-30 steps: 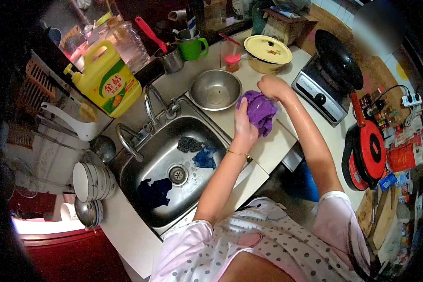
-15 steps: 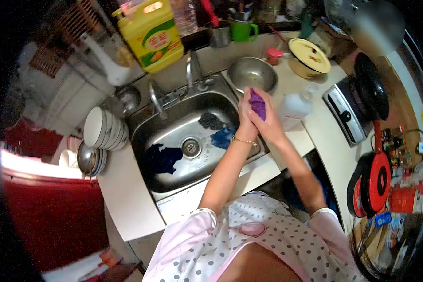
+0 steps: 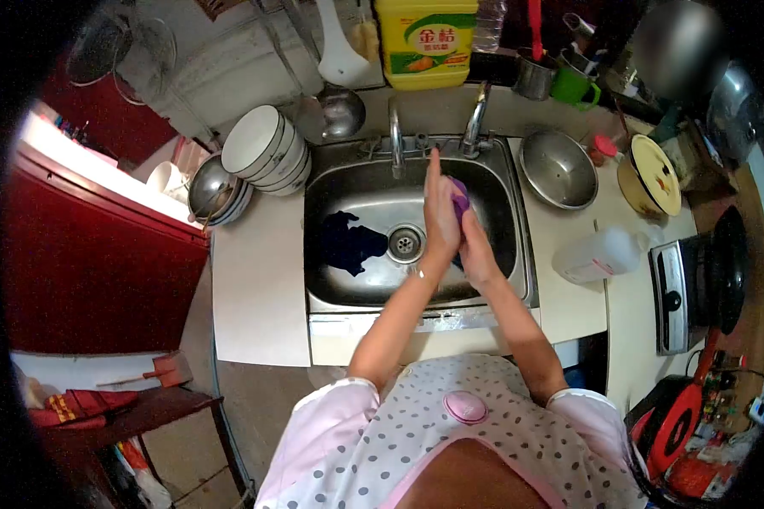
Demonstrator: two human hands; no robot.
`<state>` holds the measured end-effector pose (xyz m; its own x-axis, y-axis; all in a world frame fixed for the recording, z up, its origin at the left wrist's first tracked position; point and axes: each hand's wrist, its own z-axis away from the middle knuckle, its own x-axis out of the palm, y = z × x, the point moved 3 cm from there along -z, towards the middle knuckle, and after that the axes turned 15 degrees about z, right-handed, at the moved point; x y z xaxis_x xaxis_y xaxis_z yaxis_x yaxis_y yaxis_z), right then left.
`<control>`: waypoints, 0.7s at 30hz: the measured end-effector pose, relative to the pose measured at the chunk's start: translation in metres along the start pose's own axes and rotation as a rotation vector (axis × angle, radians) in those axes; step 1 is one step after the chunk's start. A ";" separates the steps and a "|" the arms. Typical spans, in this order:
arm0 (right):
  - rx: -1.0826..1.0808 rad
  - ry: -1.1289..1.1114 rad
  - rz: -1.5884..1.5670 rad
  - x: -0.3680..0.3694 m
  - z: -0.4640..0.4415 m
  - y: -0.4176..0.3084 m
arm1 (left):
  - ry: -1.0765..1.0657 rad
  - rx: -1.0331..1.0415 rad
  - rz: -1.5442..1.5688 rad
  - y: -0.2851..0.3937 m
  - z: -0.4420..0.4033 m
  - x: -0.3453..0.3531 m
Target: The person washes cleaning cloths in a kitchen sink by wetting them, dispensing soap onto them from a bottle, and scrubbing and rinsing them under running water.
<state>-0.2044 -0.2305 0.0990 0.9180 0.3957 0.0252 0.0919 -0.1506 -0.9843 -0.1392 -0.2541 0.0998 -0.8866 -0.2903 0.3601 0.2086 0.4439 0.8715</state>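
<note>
A crumpled purple cloth [image 3: 459, 197] is pressed between my two palms above the right half of the steel sink [image 3: 501, 284]. My left hand [image 3: 440, 216] lies along its left side, fingers straight and pointing toward the taps. From the other side my right hand [image 3: 477, 250] backs the cloth, its fingers partly hidden. A dark navy cloth [image 3: 348, 243] lies crumpled in the sink, left of the drain [image 3: 406, 244]. Behind my wrists a bit of blue cloth shows, mostly covered.
Two taps [image 3: 396, 140] rise at the sink's back edge. Stacked bowls [image 3: 267, 153] stand at the left. On the right counter are a steel bowl [image 3: 558, 170], a translucent jug [image 3: 598, 254], a lidded yellow pot [image 3: 651, 176] and a stove [image 3: 672, 297].
The view has turned and levelled over the sink. My hands, with the purple cloth, have gone from beside the steel bowl to over the basin. My left fingers are now straighter.
</note>
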 end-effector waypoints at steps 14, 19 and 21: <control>0.088 -0.073 -0.238 -0.018 -0.042 0.017 | -0.177 0.126 -0.455 -0.005 0.013 0.009; 0.241 -0.029 -0.431 -0.012 -0.014 0.008 | -0.090 -0.179 -0.217 -0.016 -0.018 0.002; 0.150 -0.011 -0.327 -0.024 -0.027 0.014 | -0.126 0.004 -0.392 -0.013 0.012 0.017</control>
<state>-0.2149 -0.2667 0.0890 0.8451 0.4111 0.3419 0.3219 0.1195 -0.9392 -0.1624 -0.2545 0.0902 -0.9423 -0.3319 -0.0431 -0.1566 0.3234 0.9332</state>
